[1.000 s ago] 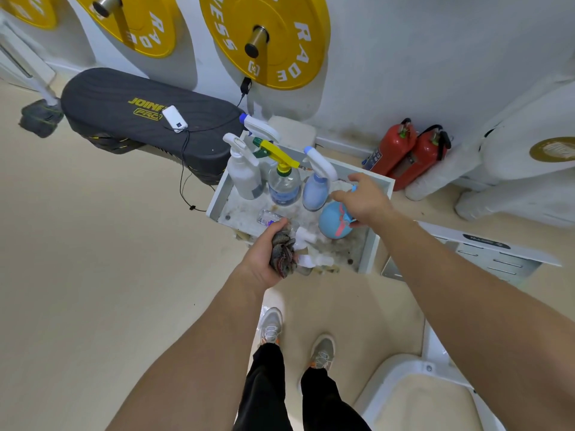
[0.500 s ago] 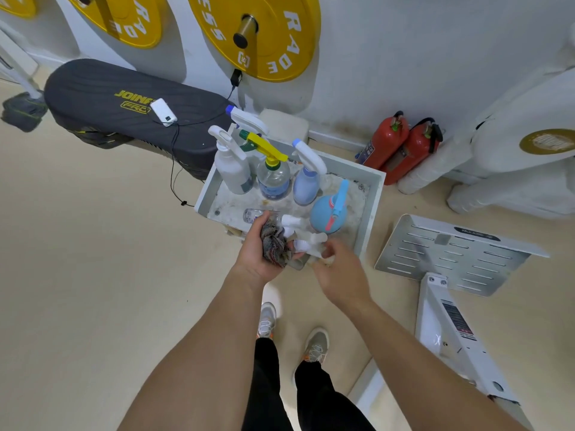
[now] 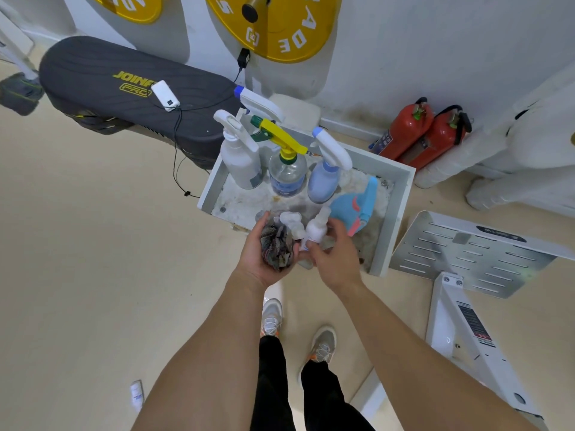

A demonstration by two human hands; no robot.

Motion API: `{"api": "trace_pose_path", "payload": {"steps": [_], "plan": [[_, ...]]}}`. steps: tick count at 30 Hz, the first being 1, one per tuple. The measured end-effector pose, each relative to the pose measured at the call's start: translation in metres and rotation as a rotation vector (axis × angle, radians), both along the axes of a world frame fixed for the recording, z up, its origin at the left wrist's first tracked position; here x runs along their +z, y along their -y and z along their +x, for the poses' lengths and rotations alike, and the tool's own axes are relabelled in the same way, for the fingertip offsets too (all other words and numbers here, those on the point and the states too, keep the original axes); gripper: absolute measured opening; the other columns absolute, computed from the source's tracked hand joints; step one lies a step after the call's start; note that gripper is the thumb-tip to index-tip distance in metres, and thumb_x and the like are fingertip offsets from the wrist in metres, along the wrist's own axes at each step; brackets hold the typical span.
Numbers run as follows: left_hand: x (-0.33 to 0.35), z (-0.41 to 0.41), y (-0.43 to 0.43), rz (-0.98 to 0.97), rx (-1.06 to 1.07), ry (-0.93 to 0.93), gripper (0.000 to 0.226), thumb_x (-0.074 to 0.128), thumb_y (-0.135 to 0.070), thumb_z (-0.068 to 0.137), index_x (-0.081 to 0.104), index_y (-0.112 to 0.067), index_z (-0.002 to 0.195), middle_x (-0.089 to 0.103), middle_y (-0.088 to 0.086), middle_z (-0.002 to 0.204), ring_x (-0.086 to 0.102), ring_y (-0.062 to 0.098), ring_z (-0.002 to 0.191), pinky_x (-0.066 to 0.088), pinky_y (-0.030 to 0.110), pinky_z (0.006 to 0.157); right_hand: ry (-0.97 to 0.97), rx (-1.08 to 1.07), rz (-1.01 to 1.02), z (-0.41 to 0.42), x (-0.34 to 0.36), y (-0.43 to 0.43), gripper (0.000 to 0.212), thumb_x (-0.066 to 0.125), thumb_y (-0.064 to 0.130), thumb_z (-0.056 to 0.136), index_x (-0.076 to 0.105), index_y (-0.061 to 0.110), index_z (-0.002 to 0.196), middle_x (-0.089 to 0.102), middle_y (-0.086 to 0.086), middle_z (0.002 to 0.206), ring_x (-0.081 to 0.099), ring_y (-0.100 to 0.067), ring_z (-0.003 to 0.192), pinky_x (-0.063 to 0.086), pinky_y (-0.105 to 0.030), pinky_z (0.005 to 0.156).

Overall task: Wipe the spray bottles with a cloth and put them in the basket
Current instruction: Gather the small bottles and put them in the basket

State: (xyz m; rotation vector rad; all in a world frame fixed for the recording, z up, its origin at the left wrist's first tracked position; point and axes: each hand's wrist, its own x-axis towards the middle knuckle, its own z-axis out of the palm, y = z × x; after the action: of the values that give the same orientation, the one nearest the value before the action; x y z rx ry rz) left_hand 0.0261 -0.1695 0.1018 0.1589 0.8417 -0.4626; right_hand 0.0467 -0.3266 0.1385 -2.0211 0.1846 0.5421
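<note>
Fingers (image 3: 339,234) of the right hand (image 3: 331,259) curl round a small white spray bottle (image 3: 316,229) over the near edge of the basket (image 3: 401,213). The left hand (image 3: 258,262) clutches a crumpled cloth (image 3: 277,244) (dark, patterned) just beside it. In the basket a yellow-triggered bottle (image 3: 287,174) stands upright; a blue bottle (image 3: 348,206) lies tilted, near the right hand.
</note>
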Motion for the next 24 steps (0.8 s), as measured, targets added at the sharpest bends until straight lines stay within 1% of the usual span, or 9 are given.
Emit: {"api": "trace_pose_path", "payload": {"steps": [3, 5, 7, 11, 14, 19, 21, 22, 24], "plan": [[0.003, 0.000, -0.007, -0.042, -0.030, 0.007, 0.077, 0.063, -0.065, 0.088, 0.051, -0.020, 0.149, 0.042, 0.005, 0.158, 0.040, 0.030, 0.143, 0.060, 0.027, 0.056, 0.070, -0.007, -0.046, -0.002, 0.000, -0.005, 0.043, 0.074, 0.022, 0.086, 0.056, 0.029, 0.125, 0.066, 0.010, 0.111, 0.062, -0.015, 0.095, 0.048, -0.031, 0.080], [0.006, -0.001, -0.012, -0.077, -0.057, 0.020, 0.069, 0.059, -0.065, 0.087, 0.059, -0.016, 0.136, 0.056, 0.011, 0.142, 0.058, 0.037, 0.124, 0.057, 0.022, 0.048, 0.098, 0.009, -0.077, -0.002, 0.002, -0.010, 0.047, 0.075, 0.025, 0.086, 0.056, 0.029, 0.128, 0.066, 0.011, 0.113, 0.061, -0.013, 0.093, 0.046, -0.030, 0.080], [0.003, -0.001, -0.018, -0.089, -0.088, 0.029, 0.065, 0.061, -0.064, 0.083, 0.067, -0.015, 0.124, 0.066, 0.013, 0.122, 0.067, 0.038, 0.107, 0.053, 0.019, 0.042, 0.122, 0.012, -0.099, -0.003, 0.004, -0.015, 0.047, 0.077, 0.029, 0.085, 0.057, 0.030, 0.128, 0.065, 0.013, 0.109, 0.062, -0.013, 0.083, 0.046, -0.031, 0.077], [-0.004, 0.001, -0.024, -0.121, -0.118, 0.049, 0.064, 0.059, -0.067, 0.085, 0.067, -0.018, 0.125, 0.065, 0.008, 0.120, 0.070, 0.030, 0.101, 0.052, 0.017, 0.041, 0.172, -0.037, -0.121, -0.005, 0.008, -0.023, 0.044, 0.079, 0.034, 0.081, 0.058, 0.034, 0.119, 0.066, 0.016, 0.100, 0.063, -0.008, 0.072, 0.048, -0.029, 0.070], [-0.008, 0.003, -0.026, -0.134, -0.126, 0.049, 0.059, 0.056, -0.067, 0.086, 0.074, -0.017, 0.112, 0.071, 0.006, 0.108, 0.073, 0.025, 0.091, 0.050, 0.017, 0.040, 0.208, -0.080, -0.163, -0.005, 0.007, -0.028, 0.042, 0.080, 0.035, 0.078, 0.057, 0.032, 0.113, 0.066, 0.017, 0.098, 0.061, -0.003, 0.072, 0.048, -0.027, 0.069], [-0.005, 0.005, -0.028, -0.088, -0.143, 0.005, 0.054, 0.052, -0.064, 0.093, 0.072, -0.017, 0.110, 0.073, 0.006, 0.090, 0.072, 0.021, 0.070, 0.049, 0.019, 0.039, 0.290, -0.108, -0.283, -0.003, 0.005, -0.041, 0.046, 0.081, 0.037, 0.070, 0.057, 0.023, 0.106, 0.065, 0.008, 0.096, 0.058, -0.017, 0.078, 0.044, -0.032, 0.066], [-0.007, 0.007, -0.028, -0.076, -0.145, 0.016, 0.050, 0.049, -0.061, 0.097, 0.071, -0.017, 0.104, 0.070, 0.005, 0.083, 0.070, 0.021, 0.068, 0.050, 0.020, 0.044, 0.311, -0.124, -0.313, -0.005, 0.004, -0.047, 0.046, 0.081, 0.035, 0.069, 0.056, 0.021, 0.104, 0.063, 0.005, 0.096, 0.056, -0.018, 0.079, 0.040, -0.030, 0.065], [-0.009, 0.008, -0.029, -0.056, -0.151, 0.030, 0.048, 0.048, -0.058, 0.098, 0.071, -0.015, 0.099, 0.068, 0.005, 0.079, 0.068, 0.022, 0.069, 0.052, 0.022, 0.052, 0.317, -0.143, -0.326, -0.008, 0.003, -0.049, 0.046, 0.081, 0.033, 0.069, 0.056, 0.019, 0.105, 0.063, 0.004, 0.096, 0.054, -0.016, 0.079, 0.038, -0.030, 0.065], [-0.012, 0.011, -0.030, -0.049, -0.174, 0.072, 0.045, 0.051, -0.050, 0.098, 0.070, -0.010, 0.088, 0.066, 0.009, 0.077, 0.063, 0.026, 0.079, 0.050, 0.027, 0.086, 0.308, -0.204, -0.328, -0.014, 0.002, -0.051, 0.046, 0.080, 0.030, 0.071, 0.056, 0.017, 0.108, 0.063, 0.002, 0.098, 0.052, -0.015, 0.080, 0.036, -0.029, 0.067]]}}
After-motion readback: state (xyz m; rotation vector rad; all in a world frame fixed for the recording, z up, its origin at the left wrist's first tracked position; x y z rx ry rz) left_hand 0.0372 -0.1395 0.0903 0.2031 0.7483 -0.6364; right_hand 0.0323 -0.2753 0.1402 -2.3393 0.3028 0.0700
